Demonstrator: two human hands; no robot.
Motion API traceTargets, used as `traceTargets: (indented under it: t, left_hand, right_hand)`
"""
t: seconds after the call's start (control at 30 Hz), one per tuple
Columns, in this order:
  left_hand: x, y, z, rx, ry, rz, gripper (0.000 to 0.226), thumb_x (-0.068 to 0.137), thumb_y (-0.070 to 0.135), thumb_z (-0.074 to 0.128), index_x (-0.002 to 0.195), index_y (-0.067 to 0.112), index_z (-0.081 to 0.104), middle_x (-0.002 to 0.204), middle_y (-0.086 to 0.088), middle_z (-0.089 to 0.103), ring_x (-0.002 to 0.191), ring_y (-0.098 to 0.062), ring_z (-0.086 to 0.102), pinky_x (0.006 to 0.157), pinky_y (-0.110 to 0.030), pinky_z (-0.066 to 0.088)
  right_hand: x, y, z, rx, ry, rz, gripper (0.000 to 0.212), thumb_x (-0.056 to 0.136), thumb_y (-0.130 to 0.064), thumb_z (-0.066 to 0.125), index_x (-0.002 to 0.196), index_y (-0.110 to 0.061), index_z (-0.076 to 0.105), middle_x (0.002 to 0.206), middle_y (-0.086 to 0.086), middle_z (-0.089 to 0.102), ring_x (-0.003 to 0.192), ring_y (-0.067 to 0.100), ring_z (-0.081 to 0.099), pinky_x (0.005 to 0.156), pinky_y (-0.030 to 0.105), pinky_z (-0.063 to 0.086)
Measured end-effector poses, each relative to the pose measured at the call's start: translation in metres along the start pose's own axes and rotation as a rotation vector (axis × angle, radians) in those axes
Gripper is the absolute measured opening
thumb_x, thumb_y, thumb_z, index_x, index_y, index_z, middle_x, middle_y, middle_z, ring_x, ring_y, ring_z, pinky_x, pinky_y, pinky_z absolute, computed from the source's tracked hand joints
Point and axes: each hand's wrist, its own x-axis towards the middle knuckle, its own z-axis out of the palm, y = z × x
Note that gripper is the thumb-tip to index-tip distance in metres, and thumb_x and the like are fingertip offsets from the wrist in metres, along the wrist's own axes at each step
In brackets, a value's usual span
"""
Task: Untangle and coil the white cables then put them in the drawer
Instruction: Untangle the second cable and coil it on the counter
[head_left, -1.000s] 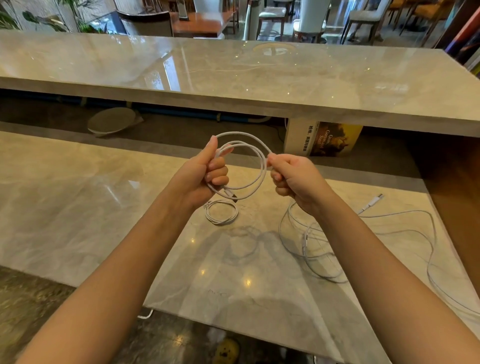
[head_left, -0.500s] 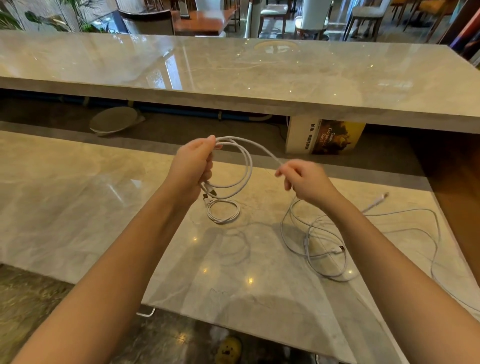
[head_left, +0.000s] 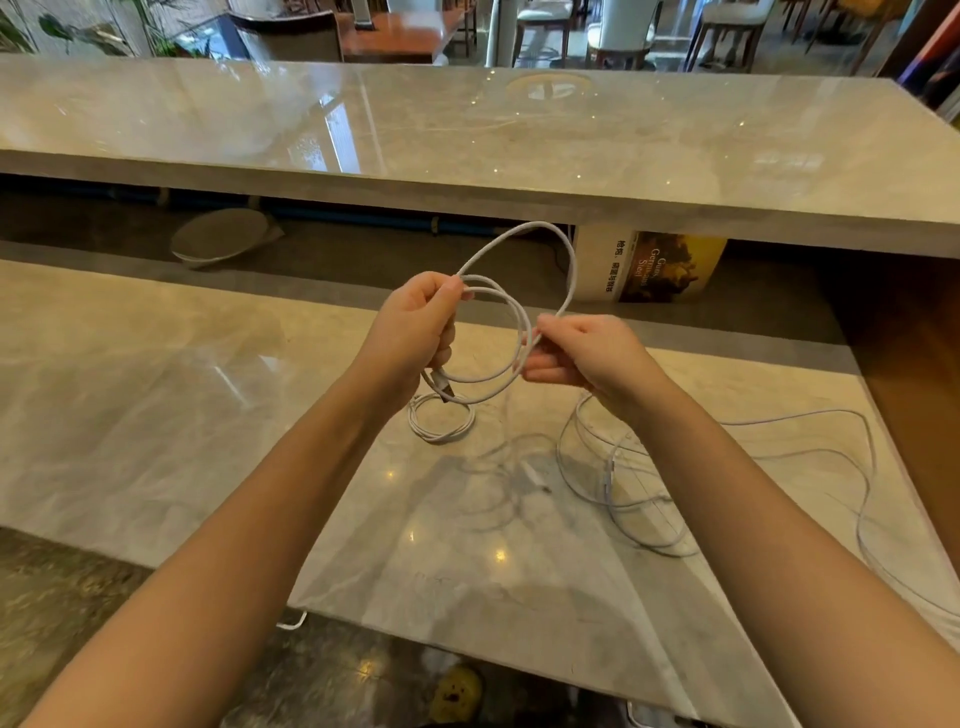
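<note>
Left hand (head_left: 415, 332) fingers closed around white cable loops (head_left: 511, 332) held above the marble counter (head_left: 156, 415); a finished coil (head_left: 440, 418) lies just below these fingers; right hand (head_left: 582, 356) pinches the loops, loose cable (head_left: 727, 467) trailing beyond toward the counter's right edge

Both hands, left hand (head_left: 415, 327) and right hand (head_left: 582, 353), grip a white cable (head_left: 519, 332) (looped) above the marble counter (head_left: 208, 415).

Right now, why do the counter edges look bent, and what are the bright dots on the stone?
Head view: the wide-angle lens bows the raised counter; the dots are lamp glare on the polished worktop; the loose cable is faint against it.
</note>
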Motion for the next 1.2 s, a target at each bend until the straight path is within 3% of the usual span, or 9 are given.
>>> traceTargets:
  t: [0.17,0.3,0.47,0.6,0.73,0.83,1.0,1.1,1.2]
  left_hand:
    - [0.001,-0.016,0.015,0.242,0.089,0.062,0.027,0.1,0.027,0.036,0.081,0.019,0.053,0.063,0.001,0.044,0.054,-0.009,0.038,0.051,-0.025,0.034]
    - [0.004,-0.021,0.019,0.316,0.146,0.12,0.027,0.1,0.029,0.036,0.079,0.018,0.051,0.066,0.0,0.046,0.059,-0.012,0.04,0.055,-0.029,0.036]
    - [0.01,-0.017,0.017,0.272,0.085,0.044,0.023,0.097,0.031,0.044,0.087,0.014,0.054,0.065,0.0,0.045,0.055,-0.011,0.039,0.052,-0.024,0.036]
    - [0.01,-0.01,0.01,0.132,-0.01,-0.051,0.026,0.094,0.036,0.05,0.087,0.012,0.057,0.06,0.001,0.043,0.052,-0.009,0.037,0.05,-0.02,0.036]
    - [0.013,-0.015,0.01,0.245,0.073,0.027,0.023,0.095,0.031,0.048,0.089,0.01,0.055,0.065,0.0,0.045,0.056,-0.01,0.04,0.052,-0.022,0.038]
    - [0.021,-0.016,-0.005,0.259,0.189,0.057,0.018,0.096,0.028,0.047,0.089,0.014,0.054,0.068,0.001,0.045,0.059,-0.01,0.04,0.056,-0.024,0.038]
    - [0.03,-0.019,-0.037,0.026,0.163,-0.111,0.023,0.095,0.03,0.051,0.095,0.01,0.061,0.061,0.002,0.037,0.053,-0.008,0.031,0.05,-0.02,0.03]
    - [0.031,-0.017,-0.039,-0.298,0.097,-0.22,0.016,0.094,0.027,0.054,0.087,0.012,0.057,0.06,0.004,0.032,0.048,-0.006,0.025,0.044,-0.016,0.023]
    - [0.029,-0.011,-0.032,-0.626,0.034,-0.288,0.016,0.096,0.021,0.049,0.096,0.01,0.06,0.058,0.005,0.035,0.045,-0.004,0.025,0.041,-0.013,0.021]
  right_hand:
    - [-0.006,-0.001,0.014,0.331,-0.159,0.115,0.034,0.099,-0.024,0.041,0.091,-0.002,0.066,0.081,0.012,0.071,0.073,0.019,0.071,0.074,0.032,0.059]
    - [-0.01,0.004,0.02,0.377,-0.196,0.189,0.042,0.099,-0.038,0.038,0.081,-0.01,0.063,0.064,0.002,0.059,0.067,0.016,0.058,0.08,0.037,0.05]
    - [-0.015,0.008,0.029,-0.016,-0.062,-0.01,0.01,0.089,-0.016,0.059,0.08,-0.012,0.058,0.068,0.003,0.055,0.066,0.015,0.054,0.07,0.029,0.054]
    - [-0.012,0.011,0.03,-0.313,0.108,-0.133,0.017,0.097,-0.015,0.044,0.089,-0.016,0.06,0.099,0.008,0.059,0.082,0.013,0.058,0.066,0.025,0.056]
    - [-0.016,0.009,0.024,-0.297,-0.07,-0.101,0.028,0.101,-0.017,0.034,0.124,-0.012,0.05,0.102,0.011,0.063,0.078,0.016,0.065,0.062,0.028,0.06]
    - [-0.023,0.006,0.005,-0.327,-0.151,-0.097,0.033,0.102,-0.017,0.032,0.131,-0.014,0.047,0.091,0.012,0.067,0.065,0.019,0.067,0.061,0.03,0.06]
    - [-0.038,0.008,-0.047,-0.352,-0.198,-0.232,0.03,0.1,-0.024,0.037,0.1,-0.009,0.063,0.054,0.0,0.048,0.053,0.014,0.05,0.055,0.021,0.047]
    - [-0.038,0.023,-0.067,-0.613,-0.094,-0.32,0.031,0.099,-0.026,0.037,0.086,-0.015,0.063,0.055,-0.002,0.044,0.051,0.009,0.041,0.052,0.021,0.038]
    - [-0.033,0.049,-0.065,-0.853,-0.068,-0.271,0.029,0.098,-0.03,0.039,0.081,-0.022,0.061,0.068,-0.002,0.054,0.063,0.011,0.049,0.062,0.028,0.04]
